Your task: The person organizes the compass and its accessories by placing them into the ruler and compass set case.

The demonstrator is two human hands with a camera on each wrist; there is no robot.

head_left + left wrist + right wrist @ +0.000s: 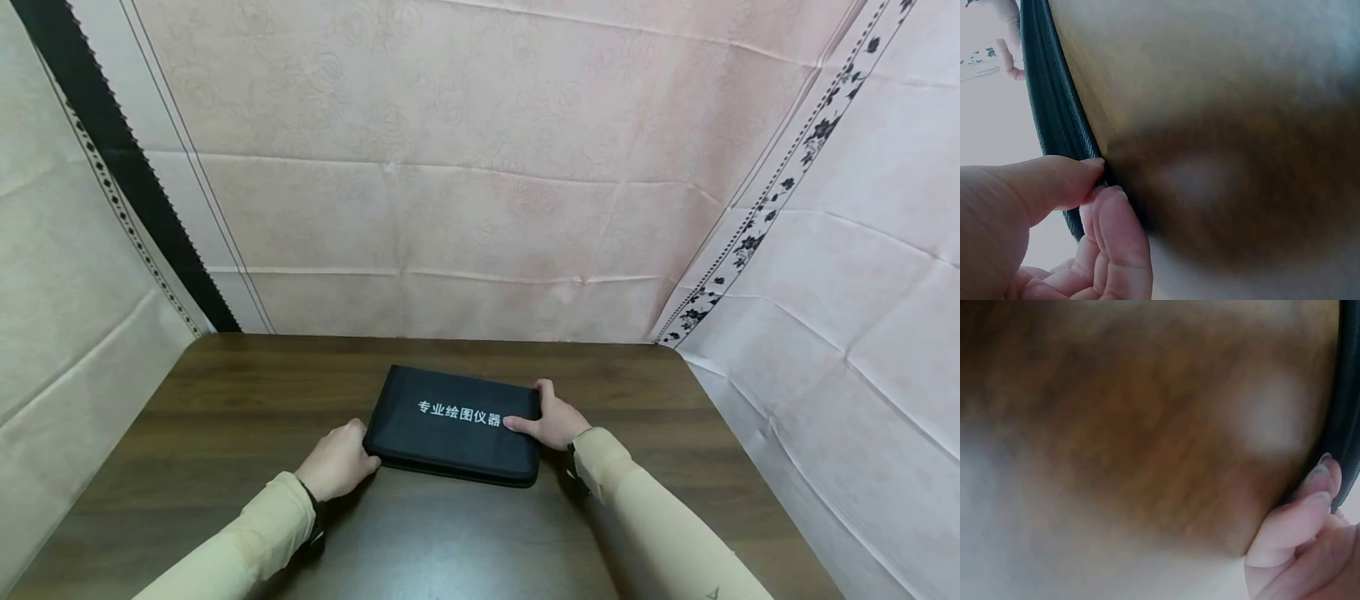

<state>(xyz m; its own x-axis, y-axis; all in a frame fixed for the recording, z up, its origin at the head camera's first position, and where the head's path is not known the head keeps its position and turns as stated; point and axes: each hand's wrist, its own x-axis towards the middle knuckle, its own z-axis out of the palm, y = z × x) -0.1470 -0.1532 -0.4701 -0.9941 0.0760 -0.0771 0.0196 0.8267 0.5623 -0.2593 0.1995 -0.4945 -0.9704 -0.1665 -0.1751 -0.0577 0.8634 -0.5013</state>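
Note:
A flat black case (457, 427) with white lettering on its lid lies at a slant on the wooden table, and it is closed. At its left end, my left hand (339, 460) pinches at the edge. The left wrist view shows thumb and index finger meeting at the zipper seam (1065, 94); what lies between the fingertips is mostly hidden. My right hand (555, 419) grips the right end, thumb on top of the lid. In the right wrist view its curled fingers (1291, 528) lie against the case's dark side (1346, 412).
The brown wooden table (225, 433) spreads around the case on all sides. Pale patterned cloth (450, 208) hangs behind the table's back edge, and more white cloth (862, 333) flanks it at right. Both forearms wear light yellow sleeves with dark bands at the wrists.

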